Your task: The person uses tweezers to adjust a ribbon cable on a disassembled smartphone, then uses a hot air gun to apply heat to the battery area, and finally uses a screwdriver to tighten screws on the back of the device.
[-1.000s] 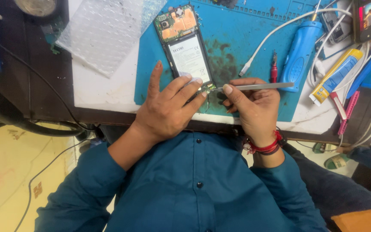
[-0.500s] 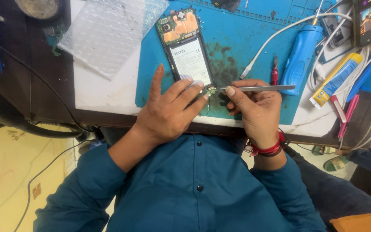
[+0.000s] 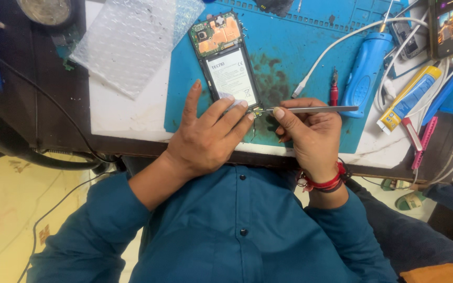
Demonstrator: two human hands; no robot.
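Now, left hand (image 3: 211,133): resting flat on the near end of the opened phone (image 3: 226,63); fingers spread and loose, fingertips pressing its lower edge, nothing clasped
Right hand (image 3: 308,128): closed around the metal tweezers (image 3: 310,109); thumb and forefinger pinch the shaft, tips aimed left at the phone's bottom corner
Opened phone: lying back-off on the blue mat (image 3: 289,42), slightly tilted; white battery in the middle, orange-toned board at the far end
Tweezers: held nearly level, tips touching a small part at the phone's lower right corner, just beside the left fingertips
Blue mat: spread on the white surface (image 3: 127,115); dark smudges just right of the phone
Bubble wrap (image 3: 127,36): far left on the surface, apart from the phone
Blue handheld tool (image 3: 365,71): right of the tweezers, white cable (image 3: 342,42) looping past it
Glue tube (image 3: 407,99): far right, yellow and blue
Wrist: red thread band (image 3: 323,183) on the right
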